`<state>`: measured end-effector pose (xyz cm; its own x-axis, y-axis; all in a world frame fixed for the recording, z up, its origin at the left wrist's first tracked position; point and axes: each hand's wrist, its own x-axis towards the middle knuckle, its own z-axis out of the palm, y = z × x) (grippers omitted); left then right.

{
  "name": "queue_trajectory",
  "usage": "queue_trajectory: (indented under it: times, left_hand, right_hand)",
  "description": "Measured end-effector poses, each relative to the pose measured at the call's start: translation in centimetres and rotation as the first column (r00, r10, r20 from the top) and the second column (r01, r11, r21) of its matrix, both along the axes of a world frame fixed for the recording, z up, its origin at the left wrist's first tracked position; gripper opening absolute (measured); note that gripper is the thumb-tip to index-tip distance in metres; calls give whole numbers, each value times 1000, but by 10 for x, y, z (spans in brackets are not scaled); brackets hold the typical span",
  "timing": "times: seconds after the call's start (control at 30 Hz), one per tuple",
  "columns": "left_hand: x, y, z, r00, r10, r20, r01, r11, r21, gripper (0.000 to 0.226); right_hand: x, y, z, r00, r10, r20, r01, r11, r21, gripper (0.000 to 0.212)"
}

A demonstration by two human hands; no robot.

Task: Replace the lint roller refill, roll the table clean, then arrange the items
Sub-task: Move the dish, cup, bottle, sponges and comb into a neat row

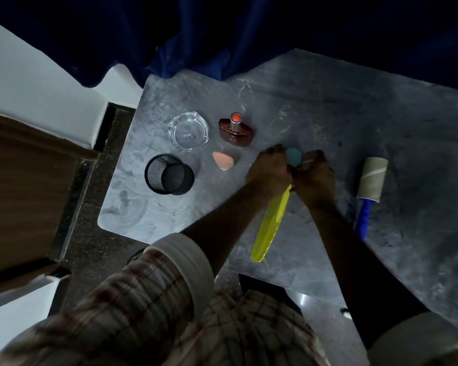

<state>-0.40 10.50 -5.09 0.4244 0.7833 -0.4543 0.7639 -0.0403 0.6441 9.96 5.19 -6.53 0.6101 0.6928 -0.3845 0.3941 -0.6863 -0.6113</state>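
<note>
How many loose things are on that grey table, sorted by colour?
Clear: 1, the glass ashtray
Black: 1, the mesh cup
Brown-red: 1, the perfume bottle
Peach: 1, the sponge
Teal: 1, the round thing between both hands
Yellow-green: 1, the comb
Blue with grey roll: 1, the lint roller
Total: 7
</note>
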Motion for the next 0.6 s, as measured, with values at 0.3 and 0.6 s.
queue_trajectory:
  times: [0.3,0.6]
  left_hand:
    - [-53,-61,27,861,218,460,-300,947,112,61]
    - [-142,-111,17,751,415,513,-457,888,-49,74]
  right_hand:
    - [-19,-21,20,986,154,-66,-118,916,383,32]
    - [-105,-53,15,877,470,100,-468,786,404,23]
